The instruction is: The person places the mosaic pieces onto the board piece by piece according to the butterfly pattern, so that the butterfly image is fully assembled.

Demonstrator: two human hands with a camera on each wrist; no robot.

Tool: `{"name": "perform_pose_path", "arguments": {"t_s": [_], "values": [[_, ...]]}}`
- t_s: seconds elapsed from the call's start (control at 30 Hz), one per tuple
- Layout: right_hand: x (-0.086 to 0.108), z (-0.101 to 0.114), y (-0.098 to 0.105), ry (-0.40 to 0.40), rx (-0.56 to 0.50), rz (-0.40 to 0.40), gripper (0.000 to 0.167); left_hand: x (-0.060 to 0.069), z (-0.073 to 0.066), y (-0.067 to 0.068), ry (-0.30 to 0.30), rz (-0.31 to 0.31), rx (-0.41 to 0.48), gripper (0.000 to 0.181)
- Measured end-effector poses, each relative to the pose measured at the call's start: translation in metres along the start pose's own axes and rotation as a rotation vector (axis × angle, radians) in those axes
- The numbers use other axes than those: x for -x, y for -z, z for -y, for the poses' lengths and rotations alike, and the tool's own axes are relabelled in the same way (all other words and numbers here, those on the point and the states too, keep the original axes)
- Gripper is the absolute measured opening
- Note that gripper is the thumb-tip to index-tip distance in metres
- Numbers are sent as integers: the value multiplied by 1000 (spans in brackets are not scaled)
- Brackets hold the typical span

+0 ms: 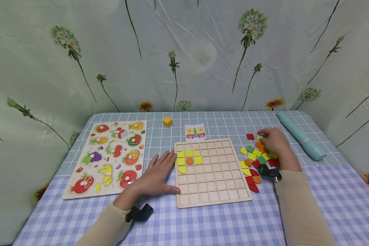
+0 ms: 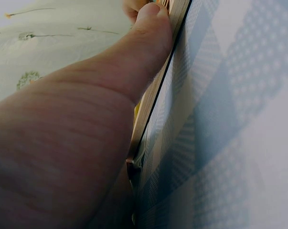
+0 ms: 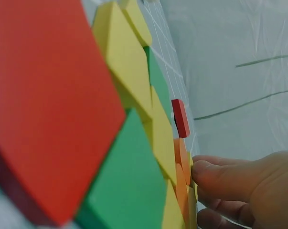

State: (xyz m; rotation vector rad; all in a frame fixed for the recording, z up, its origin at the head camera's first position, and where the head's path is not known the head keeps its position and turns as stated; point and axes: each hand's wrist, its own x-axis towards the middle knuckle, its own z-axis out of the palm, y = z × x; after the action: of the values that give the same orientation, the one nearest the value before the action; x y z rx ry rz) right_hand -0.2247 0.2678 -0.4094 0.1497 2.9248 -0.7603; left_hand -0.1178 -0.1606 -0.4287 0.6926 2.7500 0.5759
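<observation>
The left hand (image 1: 156, 174) lies spread at the left side of the wooden grid board (image 1: 215, 201), fingertips at its upper left edge and thumb at its lower left. In the left wrist view the thumb (image 2: 151, 33) touches the board's side. Yellow pieces (image 1: 188, 153) and an orange round piece (image 1: 189, 161) sit in the board's upper left cells. At the far end of the loose pieces, the right hand (image 1: 274, 141) pinches a yellow piece (image 3: 193, 179) between thumb and fingers, partly hidden. Red (image 3: 43, 95), green (image 3: 127, 176) and orange pieces lie beside it.
A fruit puzzle board (image 1: 104, 160) lies at the left. A yellow block (image 1: 167, 122) and a butterfly picture card (image 1: 195, 132) are at the back. One red square (image 1: 250, 136) lies apart from the loose pieces. A teal tube-shaped object (image 1: 301, 136) lies at the right.
</observation>
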Motion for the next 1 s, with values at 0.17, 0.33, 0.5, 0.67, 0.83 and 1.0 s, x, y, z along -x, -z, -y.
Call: {"name": "perform_pose_path", "arguments": {"t_s": [0.17, 0.33, 0.5, 0.67, 0.83, 1.0], "values": [[-1, 0, 0, -39, -21, 10, 34, 0, 1, 0, 0, -1, -3, 122], [0, 1, 2, -67, -47, 37, 32, 0, 2, -1, 0, -2, 4, 122], [2, -1, 8, -54, -48, 108, 37, 0, 1, 0, 8, 2, 6, 124], [2, -2, 9, -32, -34, 111, 37, 0, 0, 0, 11, 3, 3, 124], [4, -1, 11, -35, -48, 80, 35, 0, 0, 0, 16, 10, 4, 124], [5, 4, 10, -20, -68, 22, 31, 0, 1, 0, 19, 10, 0, 124]]}}
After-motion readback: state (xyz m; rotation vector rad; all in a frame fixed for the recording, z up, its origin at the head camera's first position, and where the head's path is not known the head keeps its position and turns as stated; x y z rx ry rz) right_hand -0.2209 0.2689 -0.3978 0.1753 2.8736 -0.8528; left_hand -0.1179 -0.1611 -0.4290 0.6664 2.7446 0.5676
